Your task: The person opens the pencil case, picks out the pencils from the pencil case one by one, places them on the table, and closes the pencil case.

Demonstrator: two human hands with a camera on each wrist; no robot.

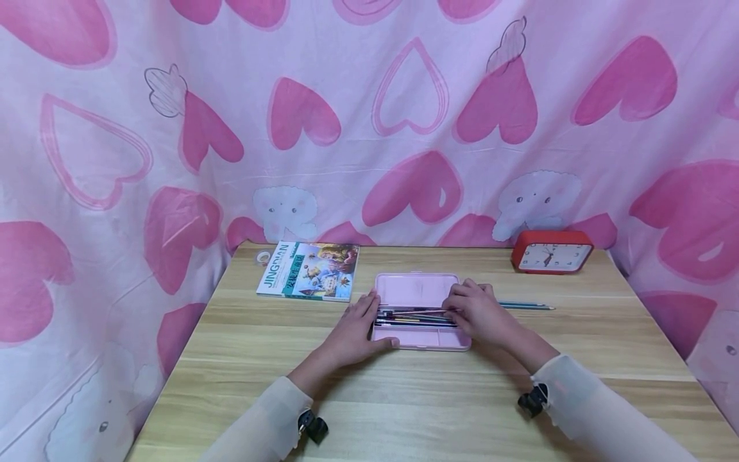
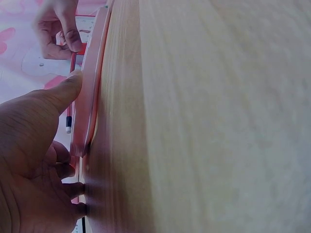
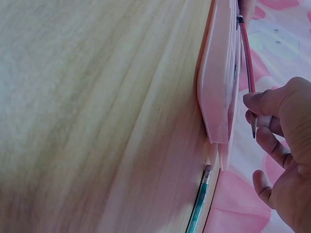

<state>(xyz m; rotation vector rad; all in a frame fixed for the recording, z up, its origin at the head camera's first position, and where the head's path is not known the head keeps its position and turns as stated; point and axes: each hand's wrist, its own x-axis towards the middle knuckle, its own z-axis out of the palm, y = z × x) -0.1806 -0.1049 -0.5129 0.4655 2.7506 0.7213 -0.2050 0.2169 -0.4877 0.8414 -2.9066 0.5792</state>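
Note:
A pink pencil case lies unfolded on the table, several pencils in its middle compartment. My right hand pinches a red pencil between thumb and fingers near its sharpened tip, just above the case. The pencil's white eraser end points left. At the case's left end is my left hand, fingers spread, its straight thumb resting along the front rim. Two teal pencils lie on the table to the right, partly behind the right hand in the head view.
A picture book lies at the back left, beside a small tape roll. The red alarm clock stands at the back right. A pink heart-patterned curtain hangs behind the wooden table.

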